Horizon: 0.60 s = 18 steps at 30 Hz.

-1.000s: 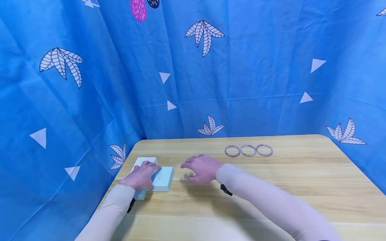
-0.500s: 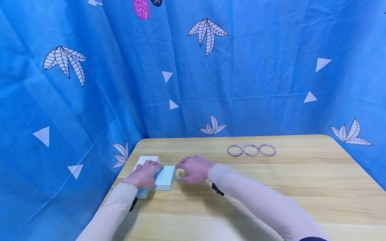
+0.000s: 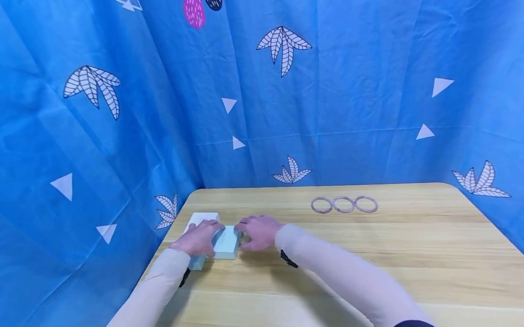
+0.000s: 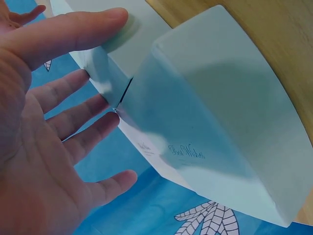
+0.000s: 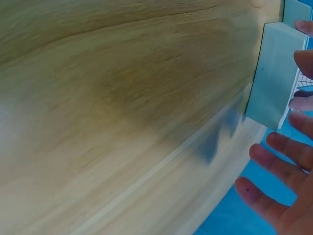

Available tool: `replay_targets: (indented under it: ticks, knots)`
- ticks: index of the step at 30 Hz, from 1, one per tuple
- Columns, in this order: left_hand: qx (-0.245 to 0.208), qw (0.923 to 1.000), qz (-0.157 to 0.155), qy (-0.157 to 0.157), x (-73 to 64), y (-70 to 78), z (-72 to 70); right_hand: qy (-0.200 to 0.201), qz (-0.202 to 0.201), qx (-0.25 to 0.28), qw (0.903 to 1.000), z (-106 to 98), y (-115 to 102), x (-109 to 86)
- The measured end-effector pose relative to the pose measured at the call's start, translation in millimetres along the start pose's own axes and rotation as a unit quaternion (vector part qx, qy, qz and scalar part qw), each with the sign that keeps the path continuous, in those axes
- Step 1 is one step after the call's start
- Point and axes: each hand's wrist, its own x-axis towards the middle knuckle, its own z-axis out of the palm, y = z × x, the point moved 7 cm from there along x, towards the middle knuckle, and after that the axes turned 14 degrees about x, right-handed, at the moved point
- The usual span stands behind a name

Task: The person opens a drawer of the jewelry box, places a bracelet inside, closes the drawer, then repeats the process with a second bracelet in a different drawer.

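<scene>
Two pale mint boxes lie side by side on the left of the table: a left box [image 3: 204, 217] that is long front to back, and a right box [image 3: 226, 242] against its right side. My left hand [image 3: 198, 239] arches over where they meet, fingers spread and loosely bent. In the left wrist view its thumb overlaps the right box [image 4: 142, 29], and the left box [image 4: 220, 98] bears the print "Best Wishes". At the right box's right end is my right hand [image 3: 260, 232], fingers spread, with its index fingertip right at the far corner and the thumb near the side.
Three thin mauve rings [image 3: 343, 204] lie in a row towards the back of the wooden table [image 3: 378, 255]. A blue patterned curtain [image 3: 350, 98] stands behind the table and along both sides.
My right hand has moved left, from a gap away up to the right box's end. The left hand stays over the boxes, and the head view has shifted slightly.
</scene>
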Motion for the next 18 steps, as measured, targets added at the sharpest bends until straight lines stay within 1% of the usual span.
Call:
replay_targets:
  ticks: [10,18]
  knots:
    - [0.005,1.0,-0.001,0.002,1.6,0.4,1.1,0.004,0.016,-0.014,0.9998,2.3,-5.6,7.5]
    - [0.008,0.9999,0.01,0.011,-0.9,3.8,-2.5,0.004,0.021,-0.018,0.9996,5.7,-12.1,11.5]
